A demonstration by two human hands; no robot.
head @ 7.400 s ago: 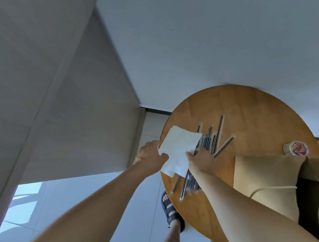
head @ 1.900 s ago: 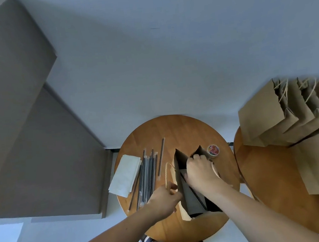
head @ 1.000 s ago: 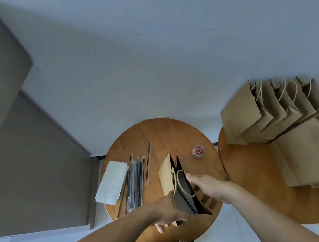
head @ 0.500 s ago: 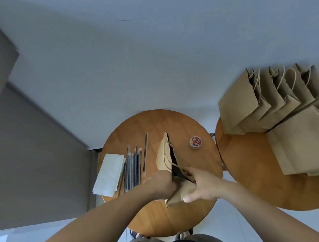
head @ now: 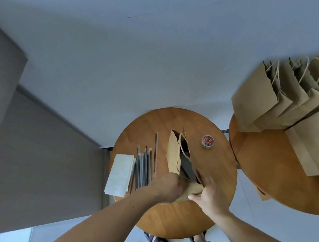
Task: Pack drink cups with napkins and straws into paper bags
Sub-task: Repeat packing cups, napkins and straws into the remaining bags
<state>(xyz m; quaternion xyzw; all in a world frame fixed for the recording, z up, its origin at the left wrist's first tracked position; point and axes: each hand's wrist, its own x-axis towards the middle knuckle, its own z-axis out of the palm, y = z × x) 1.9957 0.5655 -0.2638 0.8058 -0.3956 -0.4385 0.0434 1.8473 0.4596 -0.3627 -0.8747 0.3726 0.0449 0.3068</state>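
Observation:
A brown paper bag [head: 173,154] stands on the round wooden table [head: 176,215], its mouth half open and its near end folded over. My left hand [head: 166,188] grips that near edge from the left. My right hand [head: 208,193] presses against the bag's near right side with its fingers spread and thumb under the fold. A white napkin stack [head: 120,175] lies at the table's left edge, with a row of wrapped dark straws [head: 143,169] beside it. No drink cup is visible; the bag's inside is dark.
A small round tin of coloured clips [head: 207,141] sits right of the bag. A second round table [head: 274,171] on the right carries several more brown paper bags [head: 282,100]. A white wall stands behind both tables. My sandalled feet [head: 157,241] show below.
The bag's wide-open mouth has been pressed narrower. My right hand came out of the bag and now presses its near side; my left hand still grips the near edge.

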